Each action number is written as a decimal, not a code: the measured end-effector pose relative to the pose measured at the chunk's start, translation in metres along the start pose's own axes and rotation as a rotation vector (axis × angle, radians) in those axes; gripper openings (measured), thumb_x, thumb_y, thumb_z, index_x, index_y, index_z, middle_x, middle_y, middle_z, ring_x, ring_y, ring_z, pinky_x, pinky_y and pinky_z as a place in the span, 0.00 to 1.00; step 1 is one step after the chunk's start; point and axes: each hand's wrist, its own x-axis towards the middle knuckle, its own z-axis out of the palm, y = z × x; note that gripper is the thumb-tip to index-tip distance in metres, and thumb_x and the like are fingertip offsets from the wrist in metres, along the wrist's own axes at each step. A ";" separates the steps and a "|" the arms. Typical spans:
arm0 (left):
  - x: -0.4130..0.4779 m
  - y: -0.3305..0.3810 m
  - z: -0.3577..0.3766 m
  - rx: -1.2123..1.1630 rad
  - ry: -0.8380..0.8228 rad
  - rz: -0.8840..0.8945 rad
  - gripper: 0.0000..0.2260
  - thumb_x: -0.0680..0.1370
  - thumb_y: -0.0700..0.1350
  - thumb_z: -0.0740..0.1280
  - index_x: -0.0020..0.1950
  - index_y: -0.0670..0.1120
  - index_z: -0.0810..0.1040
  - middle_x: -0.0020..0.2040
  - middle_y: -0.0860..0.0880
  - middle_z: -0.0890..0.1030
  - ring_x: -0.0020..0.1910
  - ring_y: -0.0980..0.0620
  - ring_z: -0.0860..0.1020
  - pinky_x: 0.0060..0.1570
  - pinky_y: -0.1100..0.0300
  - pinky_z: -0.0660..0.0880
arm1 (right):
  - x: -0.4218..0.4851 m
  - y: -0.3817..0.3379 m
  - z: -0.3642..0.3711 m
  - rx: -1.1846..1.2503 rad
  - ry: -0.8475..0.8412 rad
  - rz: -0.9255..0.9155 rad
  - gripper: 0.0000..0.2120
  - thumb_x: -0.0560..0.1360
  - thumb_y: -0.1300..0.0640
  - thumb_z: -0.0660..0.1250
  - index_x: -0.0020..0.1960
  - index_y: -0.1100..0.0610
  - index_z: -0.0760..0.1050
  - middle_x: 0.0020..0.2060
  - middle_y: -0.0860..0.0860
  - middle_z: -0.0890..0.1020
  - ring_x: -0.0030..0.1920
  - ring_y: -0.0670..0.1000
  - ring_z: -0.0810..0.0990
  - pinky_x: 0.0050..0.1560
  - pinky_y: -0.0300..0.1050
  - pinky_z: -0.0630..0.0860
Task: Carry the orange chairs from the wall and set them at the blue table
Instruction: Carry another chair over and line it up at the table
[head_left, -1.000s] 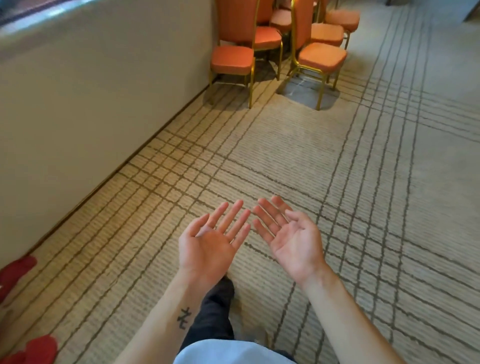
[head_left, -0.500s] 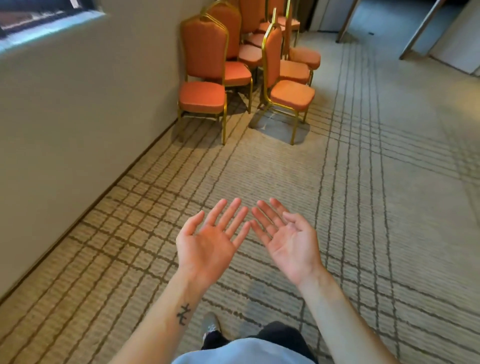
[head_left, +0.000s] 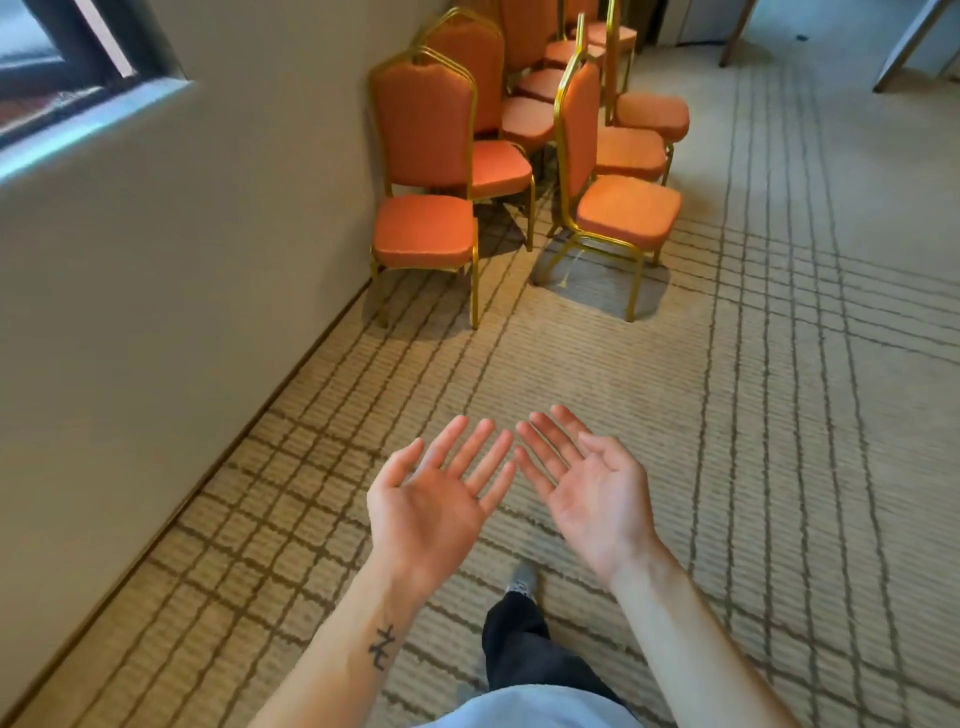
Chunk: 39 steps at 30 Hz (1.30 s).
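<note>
Orange chairs (head_left: 423, 228), gold-framed, clustered in rows beside the wall (head_left: 208, 260) on striped carpet (head_left: 779, 415); left hand (head_left: 431, 499) and right hand (head_left: 592, 488) well short of them, palms up, fingers spread, empty.

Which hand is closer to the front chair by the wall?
Left. The left hand is held palm up straight in front of that chair, well short of it. The right hand is just as far back but off to the side.
</note>
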 end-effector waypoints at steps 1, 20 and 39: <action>0.024 0.008 0.014 0.004 0.007 0.010 0.23 0.82 0.49 0.57 0.75 0.41 0.71 0.70 0.36 0.78 0.68 0.32 0.76 0.74 0.37 0.65 | 0.027 -0.012 0.007 0.009 0.000 0.012 0.18 0.83 0.59 0.56 0.69 0.63 0.73 0.64 0.63 0.80 0.65 0.63 0.80 0.66 0.59 0.75; 0.339 0.163 0.160 0.040 -0.014 -0.018 0.23 0.82 0.49 0.57 0.75 0.41 0.72 0.69 0.36 0.78 0.68 0.32 0.77 0.73 0.36 0.65 | 0.352 -0.136 0.135 0.004 0.012 0.005 0.17 0.81 0.60 0.57 0.66 0.63 0.74 0.61 0.61 0.80 0.65 0.62 0.80 0.68 0.59 0.73; 0.604 0.280 0.298 0.192 -0.042 -0.122 0.23 0.84 0.51 0.55 0.75 0.42 0.71 0.70 0.38 0.78 0.67 0.36 0.78 0.71 0.39 0.68 | 0.588 -0.258 0.233 0.021 0.141 -0.127 0.18 0.83 0.59 0.56 0.70 0.63 0.73 0.65 0.63 0.80 0.65 0.62 0.81 0.70 0.62 0.71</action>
